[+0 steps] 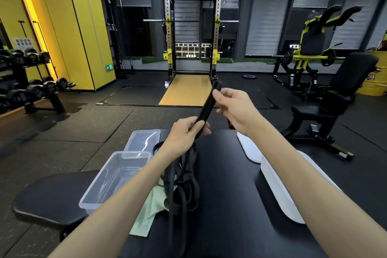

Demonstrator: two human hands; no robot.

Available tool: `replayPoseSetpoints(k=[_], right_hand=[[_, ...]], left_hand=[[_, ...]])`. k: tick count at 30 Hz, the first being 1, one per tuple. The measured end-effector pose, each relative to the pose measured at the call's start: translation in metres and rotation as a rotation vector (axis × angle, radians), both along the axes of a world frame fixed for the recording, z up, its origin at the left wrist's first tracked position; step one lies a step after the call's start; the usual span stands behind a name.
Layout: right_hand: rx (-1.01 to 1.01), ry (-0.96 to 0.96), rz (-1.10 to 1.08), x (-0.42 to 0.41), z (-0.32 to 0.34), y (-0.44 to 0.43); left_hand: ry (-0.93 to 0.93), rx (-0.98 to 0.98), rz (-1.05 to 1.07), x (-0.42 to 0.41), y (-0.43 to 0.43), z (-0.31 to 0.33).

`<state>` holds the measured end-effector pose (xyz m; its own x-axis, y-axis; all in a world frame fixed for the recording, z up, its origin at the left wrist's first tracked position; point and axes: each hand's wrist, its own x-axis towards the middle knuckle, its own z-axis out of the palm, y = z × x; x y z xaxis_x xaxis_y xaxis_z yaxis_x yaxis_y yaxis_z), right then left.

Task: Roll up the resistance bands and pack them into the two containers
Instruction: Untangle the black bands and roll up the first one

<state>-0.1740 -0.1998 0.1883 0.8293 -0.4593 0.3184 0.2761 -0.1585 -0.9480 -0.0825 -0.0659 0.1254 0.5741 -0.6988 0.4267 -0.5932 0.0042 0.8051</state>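
Near worktop: heap of black bands over green band | left hand and right hand both pinching raised black band, not yet rolled | likely risk: hanging tail snagging heap, dragging it off near edge | clear container left, apart from hands

Gym: squat rack with barbell, dumbbell rack, yellow plate-loaded machine, bench, rubber floor.

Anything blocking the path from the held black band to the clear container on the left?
Nothing visible. The left hand and right hand hold the black band raised; the clear container stands open, its lid behind it. The band pile lies beside it, not inside.
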Motion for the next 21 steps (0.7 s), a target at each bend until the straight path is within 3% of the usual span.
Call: replayPoseSetpoints(k=[3, 9, 15, 21], right_hand=[[0.062, -0.058, 0.008, 0.0, 0.003, 0.001], [-0.08, 0.069, 0.18, -0.004, -0.023, 0.003], [-0.112, 0.085, 0.149, -0.006, -0.024, 0.002], [-0.105, 0.157, 0.108, -0.008, -0.016, -0.005]], left_hand=[[0.011, -0.041, -0.028, -0.003, -0.004, 0.01], [0.137, -0.096, -0.073, -0.014, -0.008, 0.015], [0.312, -0.091, -0.166, -0.019, -0.008, 0.003], [0.248, -0.094, -0.088, -0.017, -0.008, 0.0]])
